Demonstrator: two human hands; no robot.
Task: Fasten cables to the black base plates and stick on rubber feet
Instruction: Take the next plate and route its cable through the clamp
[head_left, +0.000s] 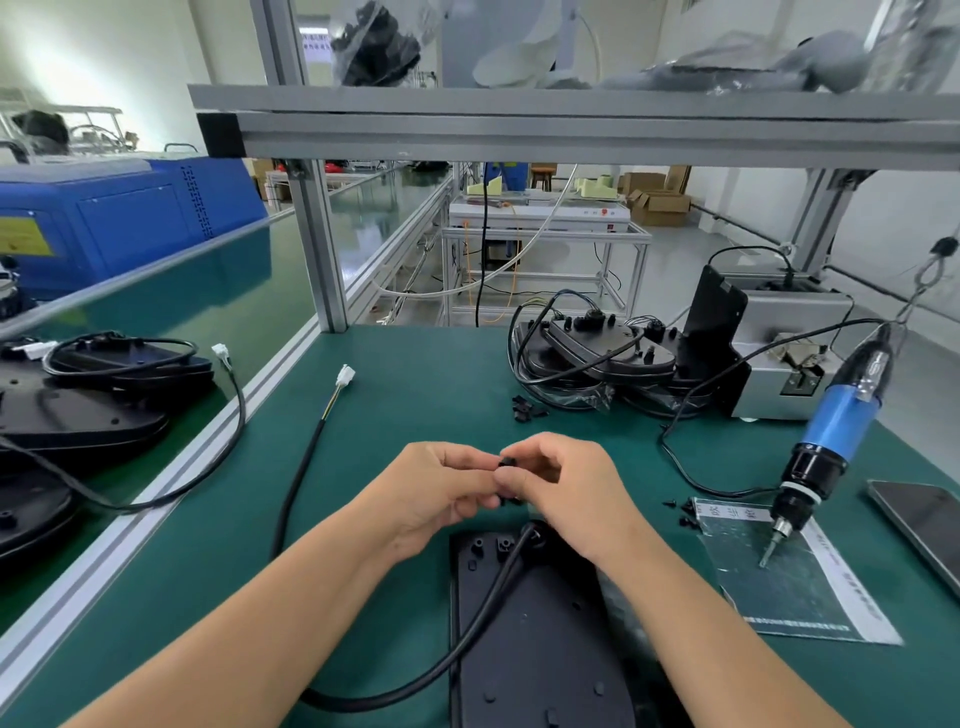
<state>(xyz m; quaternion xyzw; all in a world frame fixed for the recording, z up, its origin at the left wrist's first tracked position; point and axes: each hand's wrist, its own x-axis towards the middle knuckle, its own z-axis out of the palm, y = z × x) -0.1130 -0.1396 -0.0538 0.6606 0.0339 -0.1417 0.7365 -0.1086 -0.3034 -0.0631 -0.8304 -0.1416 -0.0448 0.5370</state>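
A black base plate (540, 634) lies flat on the green mat right in front of me. A black cable (488, 587) runs across the plate from its far end, loops off the left edge and leads up to a white connector (345, 375). Just above the plate's far end, my left hand (436, 493) and my right hand (561, 488) meet fingertip to fingertip. Both pinch a small black clip (508, 462) between them. A second small black part shows under the fingers near the plate's edge.
A hanging blue electric screwdriver (831, 441) points down at a plastic bag (779, 566) with loose black screws (685, 512) beside it. A stack of cabled base plates (597, 358) sits far right, small black clips (525, 408) before it. More plates (78, 415) lie left. A phone (924, 525) rests at right.
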